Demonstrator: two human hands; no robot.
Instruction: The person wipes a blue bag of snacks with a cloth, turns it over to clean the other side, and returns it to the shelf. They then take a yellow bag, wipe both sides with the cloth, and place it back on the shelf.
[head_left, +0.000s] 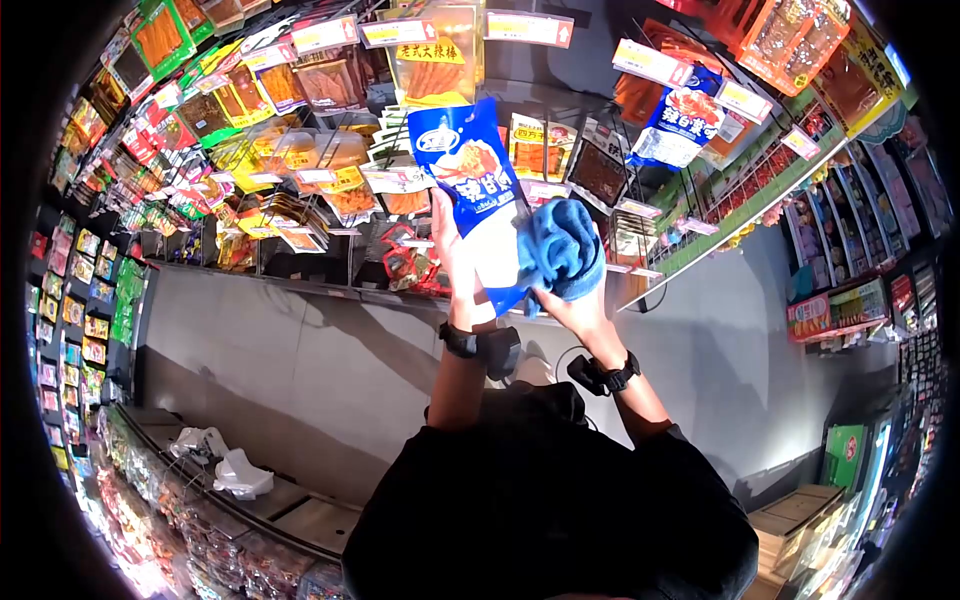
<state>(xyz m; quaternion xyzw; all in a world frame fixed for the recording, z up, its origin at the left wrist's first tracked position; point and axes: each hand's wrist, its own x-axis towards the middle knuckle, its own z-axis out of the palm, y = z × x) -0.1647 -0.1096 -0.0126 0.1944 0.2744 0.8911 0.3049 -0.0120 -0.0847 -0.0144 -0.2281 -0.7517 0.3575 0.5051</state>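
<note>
A blue and white snack packet (pixel 470 180) is held upright in front of the shelf rack, its printed front facing up. My left hand (pixel 450 245) is closed on the packet's left edge. My right hand (pixel 585 312) holds a crumpled blue cloth (pixel 563 248) against the packet's lower right side; the cloth hides most of its fingers. Behind the packet hang other snack packs, among them a yellow-topped one (pixel 436 60) above it and a similar blue one (pixel 677 120) to the right.
Hooks with price tags (pixel 528 29) stick out from the rack. A green-edged shelf (pixel 735 195) runs along the right. White plastic bags (pixel 242 474) lie on a ledge at lower left. Cardboard boxes (pixel 795 525) stand at lower right.
</note>
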